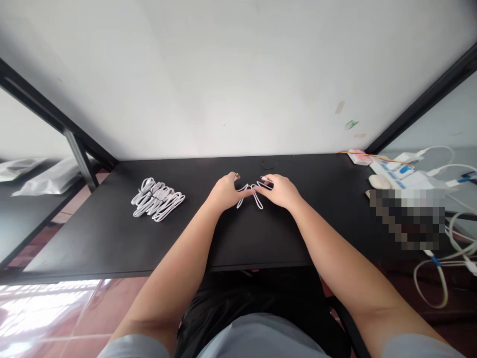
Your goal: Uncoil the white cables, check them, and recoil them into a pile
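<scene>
In the middle of the black desk (179,251), my left hand (224,192) and my right hand (282,191) face each other, closed on a white cable (258,201). The cable is gathered into loops that spread to both sides of the pinched middle. A connector end (265,178) shows by my right fingers, and another small tip (237,176) by my left thumb. Whether a tie goes round the middle is too small to tell. Left of my hands lie several white cable bundles (156,199), side by side, with dark ties around them.
Thin black ties (268,167) lie behind my hands, near the white wall (223,89). At the right stand a power strip (387,171) with plugs, a white rounded object (379,182) and a blurred-out item (406,219). Loose cables (443,293) hang over the right edge.
</scene>
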`<state>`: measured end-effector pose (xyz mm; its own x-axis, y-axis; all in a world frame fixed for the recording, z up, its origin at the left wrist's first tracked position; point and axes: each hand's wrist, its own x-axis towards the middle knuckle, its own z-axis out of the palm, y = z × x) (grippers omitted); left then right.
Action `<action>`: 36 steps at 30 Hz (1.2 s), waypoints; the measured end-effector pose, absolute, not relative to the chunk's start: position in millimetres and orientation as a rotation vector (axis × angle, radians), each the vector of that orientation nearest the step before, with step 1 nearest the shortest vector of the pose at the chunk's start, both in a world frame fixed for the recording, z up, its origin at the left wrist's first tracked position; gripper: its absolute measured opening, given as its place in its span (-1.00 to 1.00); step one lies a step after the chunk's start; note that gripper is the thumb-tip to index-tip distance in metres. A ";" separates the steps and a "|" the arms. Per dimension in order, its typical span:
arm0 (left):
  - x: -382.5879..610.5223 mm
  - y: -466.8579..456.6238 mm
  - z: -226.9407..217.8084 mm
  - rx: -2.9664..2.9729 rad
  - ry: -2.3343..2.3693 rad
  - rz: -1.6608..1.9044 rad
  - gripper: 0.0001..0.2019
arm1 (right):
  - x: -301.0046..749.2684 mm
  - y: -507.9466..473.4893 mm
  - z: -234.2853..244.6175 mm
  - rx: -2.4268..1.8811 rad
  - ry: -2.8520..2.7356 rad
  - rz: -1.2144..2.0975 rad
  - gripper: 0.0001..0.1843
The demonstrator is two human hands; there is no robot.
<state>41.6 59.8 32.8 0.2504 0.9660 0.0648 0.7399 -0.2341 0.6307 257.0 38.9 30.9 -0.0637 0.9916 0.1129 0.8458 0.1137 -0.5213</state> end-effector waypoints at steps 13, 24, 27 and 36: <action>44.7 71.7 21.7 1.912 1.471 0.893 -0.66 | 254.9 42.0 27.2 -1.767 -1.871 0.628 -0.66; 40.9 80.0 35.5 1.006 1.146 1.265 -0.52 | 258.6 50.0 29.6 -1.400 -1.152 1.008 -0.45; 34.7 83.9 35.7 0.868 1.102 1.343 -0.54 | 263.5 53.2 34.3 -1.266 -1.008 1.011 -0.42; 20.7 96.8 33.4 0.714 1.200 1.480 -0.52 | 293.5 66.2 35.6 -1.212 -0.830 0.888 -0.46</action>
<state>20.7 96.8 33.4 -0.2691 0.9501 -0.1577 -0.3509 0.0558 0.9348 293.5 66.2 35.6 0.4259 0.9028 0.0597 -0.1210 0.1222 -0.9851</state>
